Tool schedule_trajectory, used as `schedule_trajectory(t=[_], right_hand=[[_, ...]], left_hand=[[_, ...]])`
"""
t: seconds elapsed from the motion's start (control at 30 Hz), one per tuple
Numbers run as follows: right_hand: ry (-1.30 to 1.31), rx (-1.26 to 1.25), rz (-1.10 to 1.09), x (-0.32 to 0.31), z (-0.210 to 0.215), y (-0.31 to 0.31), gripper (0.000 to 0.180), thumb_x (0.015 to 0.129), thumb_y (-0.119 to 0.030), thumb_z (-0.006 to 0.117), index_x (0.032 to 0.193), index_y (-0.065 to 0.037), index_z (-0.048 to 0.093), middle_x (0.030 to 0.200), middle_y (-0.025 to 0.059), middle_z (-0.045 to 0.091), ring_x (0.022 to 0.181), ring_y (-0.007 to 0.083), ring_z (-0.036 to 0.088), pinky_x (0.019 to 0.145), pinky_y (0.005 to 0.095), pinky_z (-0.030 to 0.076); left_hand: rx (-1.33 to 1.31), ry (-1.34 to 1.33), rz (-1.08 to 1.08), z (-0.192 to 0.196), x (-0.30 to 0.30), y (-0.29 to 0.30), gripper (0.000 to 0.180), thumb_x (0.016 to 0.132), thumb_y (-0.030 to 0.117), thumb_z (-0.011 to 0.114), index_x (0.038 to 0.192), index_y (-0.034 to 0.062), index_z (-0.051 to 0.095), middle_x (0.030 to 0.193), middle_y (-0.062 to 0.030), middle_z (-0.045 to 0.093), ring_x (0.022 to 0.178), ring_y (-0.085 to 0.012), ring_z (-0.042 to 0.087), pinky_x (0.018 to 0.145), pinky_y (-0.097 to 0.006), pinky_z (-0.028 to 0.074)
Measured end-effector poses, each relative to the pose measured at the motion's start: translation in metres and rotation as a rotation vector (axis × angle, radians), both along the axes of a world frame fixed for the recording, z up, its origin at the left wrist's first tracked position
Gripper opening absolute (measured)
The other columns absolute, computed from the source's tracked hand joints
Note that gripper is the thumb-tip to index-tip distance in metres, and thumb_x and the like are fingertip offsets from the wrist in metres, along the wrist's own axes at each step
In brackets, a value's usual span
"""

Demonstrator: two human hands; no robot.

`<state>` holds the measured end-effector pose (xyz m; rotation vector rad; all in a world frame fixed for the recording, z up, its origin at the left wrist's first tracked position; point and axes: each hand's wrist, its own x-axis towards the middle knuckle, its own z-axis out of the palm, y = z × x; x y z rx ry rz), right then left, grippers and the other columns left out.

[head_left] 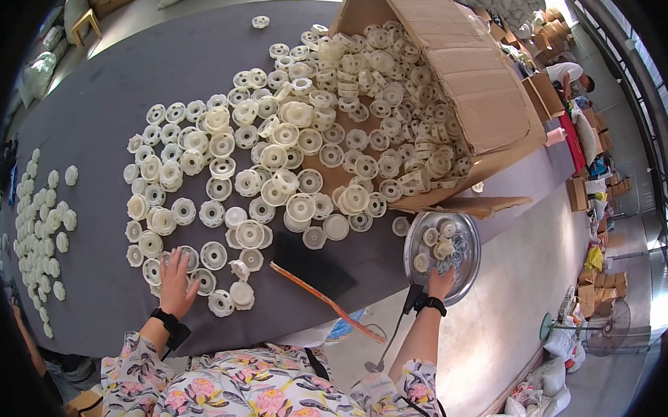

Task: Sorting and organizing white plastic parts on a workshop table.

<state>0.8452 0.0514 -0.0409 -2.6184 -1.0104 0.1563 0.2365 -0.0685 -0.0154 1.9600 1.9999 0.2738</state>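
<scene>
My left hand (177, 284) lies on the grey table among off-white round plastic parts (214, 255), its fingers spread over the nearest ones. The parts are ring-like with scalloped rims and a centre hole, some stacked on others. At the table's right edge, my right hand (441, 283) reaches into a round metal bowl (473, 266). Its fingertips are at a heap of small grey metal pieces (448, 262), and what they grip, if anything, is hidden. A few off-white plastic parts (431, 237) share the bowl.
A cardboard box (462, 76) lies on its side, spilling more plastic parts. Between my hands is a black flat piece with an orange strip (327, 300). More parts (44, 228) spread along the left. A fan (607, 327) and another person (567, 73) are at the right.
</scene>
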Motion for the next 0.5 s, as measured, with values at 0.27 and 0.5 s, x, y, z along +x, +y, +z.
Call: schedule_trajectory(t=[0.27, 0.5], right_hand=[[0.112, 0.16, 0.158, 0.005, -0.011, 0.011, 0.068, 0.068, -0.022, 0.069, 0.126, 0.0, 0.041, 0.118, 0.0247, 0.053, 0.113, 0.0375, 0.05, 0.095, 0.0419, 0.04], [0.26, 0.19, -0.003, 0.059, -0.042, -0.011, 0.042, 0.074, -0.021, 0.059, 0.108, 0.003, 0.052, 0.102, 0.0182, 0.059, 0.088, 0.0345, 0.057, 0.083, 0.0382, 0.043]], left_hand=[[0.031, 0.011, 0.114, 0.004, 0.011, -0.004, 0.061, 0.078, 0.02, 0.062, 0.131, 0.0049, 0.037, 0.142, -0.0181, 0.028, 0.134, -0.0348, 0.023, 0.11, -0.051, 0.011], [0.135, -0.041, 0.152, 0.013, 0.008, -0.002, 0.059, 0.078, 0.019, 0.063, 0.13, 0.0066, 0.038, 0.142, -0.0177, 0.028, 0.132, -0.0349, 0.026, 0.109, -0.053, 0.012]])
